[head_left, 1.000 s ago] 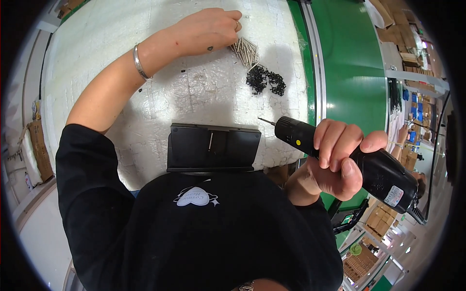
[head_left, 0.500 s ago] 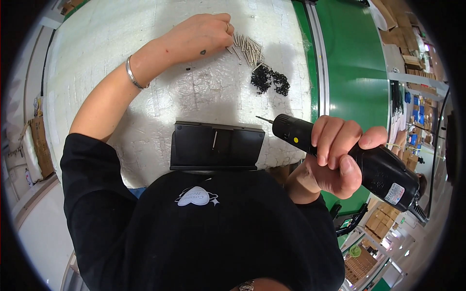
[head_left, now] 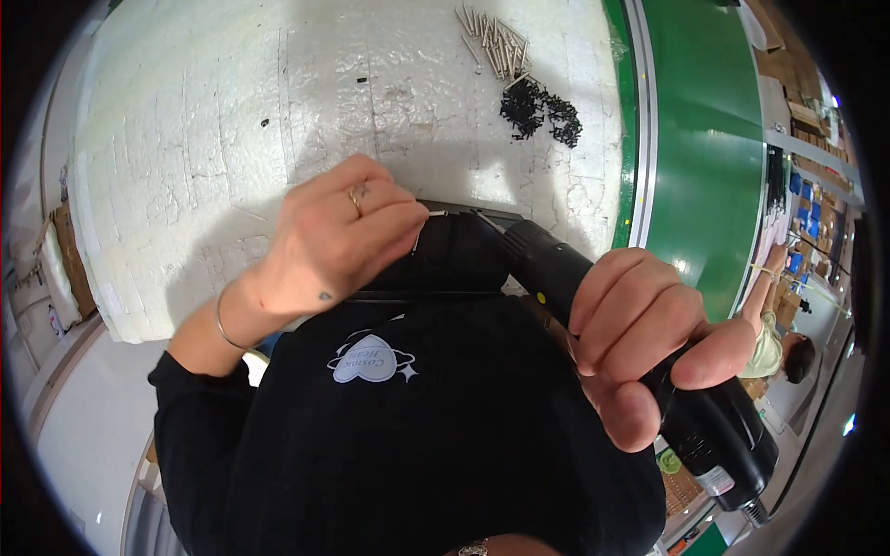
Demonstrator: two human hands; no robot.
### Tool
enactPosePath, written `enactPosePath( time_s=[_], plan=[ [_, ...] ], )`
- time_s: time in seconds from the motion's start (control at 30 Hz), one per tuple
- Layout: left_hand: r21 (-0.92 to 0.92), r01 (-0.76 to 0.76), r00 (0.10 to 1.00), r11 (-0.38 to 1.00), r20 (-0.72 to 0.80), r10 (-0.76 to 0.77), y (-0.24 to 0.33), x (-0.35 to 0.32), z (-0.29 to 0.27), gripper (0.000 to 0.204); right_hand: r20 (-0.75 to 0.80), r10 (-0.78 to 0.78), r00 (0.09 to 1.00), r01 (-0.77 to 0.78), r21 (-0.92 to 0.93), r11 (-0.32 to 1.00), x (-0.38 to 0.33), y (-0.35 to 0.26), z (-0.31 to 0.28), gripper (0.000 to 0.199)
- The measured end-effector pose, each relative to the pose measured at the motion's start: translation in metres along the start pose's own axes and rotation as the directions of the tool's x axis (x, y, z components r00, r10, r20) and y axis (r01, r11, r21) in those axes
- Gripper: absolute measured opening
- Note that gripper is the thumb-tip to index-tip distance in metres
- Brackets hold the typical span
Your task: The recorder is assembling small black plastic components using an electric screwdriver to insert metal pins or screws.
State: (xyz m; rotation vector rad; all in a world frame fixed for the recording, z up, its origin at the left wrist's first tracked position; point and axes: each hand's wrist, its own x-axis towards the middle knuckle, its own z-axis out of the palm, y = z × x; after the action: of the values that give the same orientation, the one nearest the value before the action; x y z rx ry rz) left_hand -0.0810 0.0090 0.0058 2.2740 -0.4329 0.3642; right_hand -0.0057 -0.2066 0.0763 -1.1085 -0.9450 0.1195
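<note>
My left hand is closed in a pinch on a slim silver metal pin, which points to the right. In my right hand is a black electric screwdriver, its bit aimed left toward the pin's end. A small dark piece shows between bit and pin; I cannot tell whether it touches both. Under both hands, close to my body, lies a black box-like part, partly hidden by my left hand. A second silver pin shows on it, next to my fingers.
A pile of silver pins lies at the far side of the white, plastic-covered worktop. Nearer are two heaps of small black screws. A green surface with a metal rail runs along the right. Another person is at the far right.
My left hand has come back from the pile of pins to above the black part, with a pin in its fingers. The screwdriver has moved left and its bit is now near the pin.
</note>
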Motion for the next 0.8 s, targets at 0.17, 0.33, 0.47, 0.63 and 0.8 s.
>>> enactPosePath(
  time_s=[0.17,0.33,0.47,0.63,0.8],
  plan=[
    [0.011,0.063,0.996,0.998,-0.060,-0.063,0.009,-0.006,0.012,0.024,0.039,0.029,0.999,-0.028,-0.022,0.999,-0.003,0.005,0.004,0.034],
    [-0.020,0.101,0.993,0.995,-0.055,-0.102,0.008,-0.008,0.016,0.027,0.033,0.047,0.998,-0.046,-0.013,0.999,-0.005,0.006,0.007,0.033],
    [-0.060,0.118,0.990,0.991,-0.068,-0.122,0.008,-0.007,0.019,0.025,0.038,0.062,0.997,-0.062,-0.024,0.998,-0.005,0.004,0.007,0.034],
    [-0.071,0.129,0.987,0.989,-0.090,-0.136,0.007,-0.008,0.021,0.024,0.032,0.077,0.997,-0.076,-0.015,0.997,-0.003,0.008,0.011,0.034],
    [-0.055,0.107,0.987,0.993,-0.113,-0.112,0.007,-0.007,0.024,0.022,0.068,0.102,0.992,-0.101,-0.015,0.995,0.000,0.010,0.010,0.035]
  ],
)
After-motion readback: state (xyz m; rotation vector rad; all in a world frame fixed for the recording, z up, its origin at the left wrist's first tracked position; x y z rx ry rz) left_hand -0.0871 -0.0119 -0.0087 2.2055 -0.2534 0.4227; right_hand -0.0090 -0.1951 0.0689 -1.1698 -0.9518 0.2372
